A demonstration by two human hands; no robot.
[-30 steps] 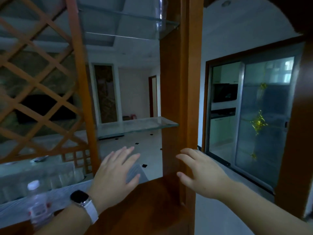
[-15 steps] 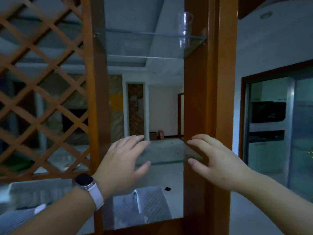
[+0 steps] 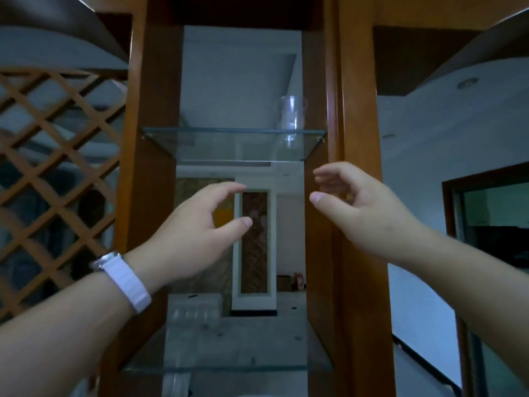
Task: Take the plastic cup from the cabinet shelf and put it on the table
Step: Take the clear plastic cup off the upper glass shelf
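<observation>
- The right hand is empty, its fingers curled loosely and the thumb held apart from them; it hangs in front of the right wooden post.
- The left hand holds nothing either: thumb and forefinger form an open C, with a white watch strap on the wrist.
- The clear plastic cup stands upright at about 11 o'clock from the right hand, clear of both hands.
- It sits at the right end of the upper glass shelf, close to the post.
- A wooden lattice fills the 9 o'clock side.
</observation>
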